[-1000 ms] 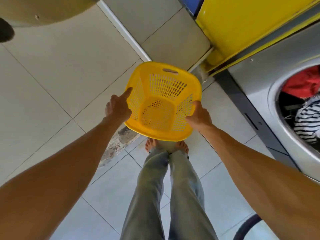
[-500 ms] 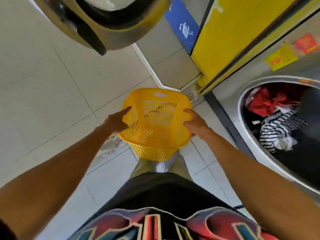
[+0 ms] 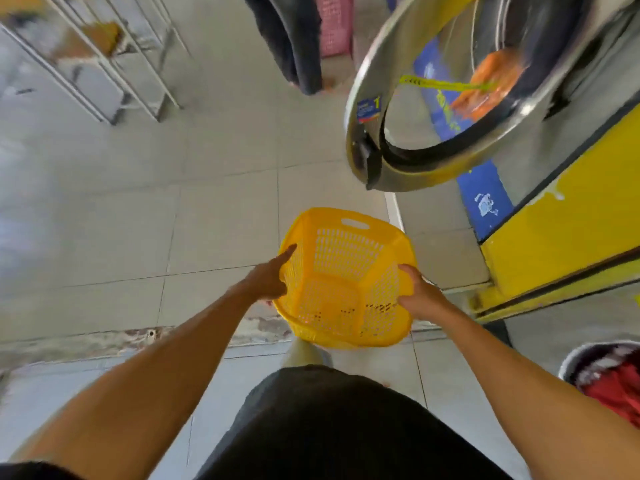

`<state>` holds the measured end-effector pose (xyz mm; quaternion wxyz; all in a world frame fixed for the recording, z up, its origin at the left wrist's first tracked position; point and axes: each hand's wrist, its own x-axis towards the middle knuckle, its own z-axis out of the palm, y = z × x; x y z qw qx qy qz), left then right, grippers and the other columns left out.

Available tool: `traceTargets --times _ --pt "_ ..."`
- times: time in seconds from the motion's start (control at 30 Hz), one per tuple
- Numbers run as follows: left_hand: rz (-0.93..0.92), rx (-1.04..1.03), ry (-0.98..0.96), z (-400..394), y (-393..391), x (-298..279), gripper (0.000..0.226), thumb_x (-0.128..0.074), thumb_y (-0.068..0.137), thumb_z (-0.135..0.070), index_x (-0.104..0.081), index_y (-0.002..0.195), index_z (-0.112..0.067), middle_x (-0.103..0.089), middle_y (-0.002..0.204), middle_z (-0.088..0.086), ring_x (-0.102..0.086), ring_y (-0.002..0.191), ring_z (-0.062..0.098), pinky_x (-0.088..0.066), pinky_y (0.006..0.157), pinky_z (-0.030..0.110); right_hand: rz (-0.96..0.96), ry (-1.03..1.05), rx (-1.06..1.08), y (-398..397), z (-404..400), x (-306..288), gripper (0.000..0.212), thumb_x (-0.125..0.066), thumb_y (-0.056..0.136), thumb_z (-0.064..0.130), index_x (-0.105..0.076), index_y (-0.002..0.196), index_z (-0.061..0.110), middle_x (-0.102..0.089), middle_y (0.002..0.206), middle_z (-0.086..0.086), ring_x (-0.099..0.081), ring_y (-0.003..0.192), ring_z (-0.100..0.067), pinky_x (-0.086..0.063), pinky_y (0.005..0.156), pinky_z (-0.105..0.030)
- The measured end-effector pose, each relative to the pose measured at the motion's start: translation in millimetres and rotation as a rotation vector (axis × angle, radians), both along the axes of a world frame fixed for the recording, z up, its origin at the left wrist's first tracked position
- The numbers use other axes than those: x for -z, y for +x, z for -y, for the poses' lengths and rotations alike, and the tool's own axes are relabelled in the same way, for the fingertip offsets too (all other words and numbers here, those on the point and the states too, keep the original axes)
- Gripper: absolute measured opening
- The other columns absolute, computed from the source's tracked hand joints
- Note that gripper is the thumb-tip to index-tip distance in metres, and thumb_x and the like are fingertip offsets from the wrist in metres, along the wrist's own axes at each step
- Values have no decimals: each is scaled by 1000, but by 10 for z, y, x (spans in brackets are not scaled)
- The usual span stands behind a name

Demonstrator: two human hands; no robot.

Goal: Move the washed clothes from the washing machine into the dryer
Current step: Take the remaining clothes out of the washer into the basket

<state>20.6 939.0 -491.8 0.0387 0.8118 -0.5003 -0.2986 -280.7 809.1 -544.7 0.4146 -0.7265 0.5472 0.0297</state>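
An empty yellow plastic laundry basket [image 3: 346,271] hangs in front of me above the tiled floor. My left hand [image 3: 266,278] grips its left rim, the index finger stretched along the edge. On the right rim my right hand [image 3: 417,294] is closed. At the lower right edge the washing machine's round opening [image 3: 575,355] shows red clothes [image 3: 616,389] inside. The machine's steel door [image 3: 377,109] stands swung open above the basket, with an orange reflection in its glass.
A yellow and blue machine panel [image 3: 554,230] runs along the right. At the top left stands a metal frame table [image 3: 114,64]. A person's dark trouser legs [image 3: 294,39] and a pink basket [image 3: 334,22] are at the top centre.
The view has tilted up and away from the washer opening, which slid to the lower right corner. The basket stays held in both hands, now lifted further forward below the open door.
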Motion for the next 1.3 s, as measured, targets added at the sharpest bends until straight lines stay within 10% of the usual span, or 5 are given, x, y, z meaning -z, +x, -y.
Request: traceTargets --times 0.17,0.43,1.03,1.17,1.3 --pt "-30 -110 -34 -262 582 -87 100 -61 84 -3 -1 152 -46 -56 127 28 -69 80 39 -61 65 43 6 -15 -113 679 94 -254 71 -49 92 16 -18 148 46 -60 91 -11 -60 68 -25 -40 51 -29" --pt "-77 -196 -88 -15 1849 4 100 -62 80 -6 -3 152 -42 -54 139 20 -61 111 41 -52 92 46 5 -50 -134 2059 524 -561 78 -50 87 12 -20 147 51 -61 118 -15 -62 82 -30 -54 67 -34" --pt "29 -22 -45 1493 3673 -1063 91 -56 85 -8 -8 152 -45 -51 143 17 -60 112 38 -51 90 37 15 -51 167 3675 1199 -1272 80 -43 85 12 -15 150 49 -58 117 -13 -59 89 -34 -54 77 -39" --pt "-31 15 -35 2024 3782 -1168 98 -61 81 -12 -5 136 -71 -59 127 8 -57 86 19 -47 79 29 28 -51 217 3685 1615 -1430 81 -45 84 11 -17 151 47 -58 115 -12 -54 84 -30 -53 77 -37" --pt "-4 64 22 2630 3877 -1329 100 -63 73 -23 -4 149 -52 -54 140 15 -58 115 33 -47 90 34 14 -45 234 3691 2143 -1638 83 -46 87 13 -11 154 46 -58 127 -12 -58 95 -32 -50 75 -35"
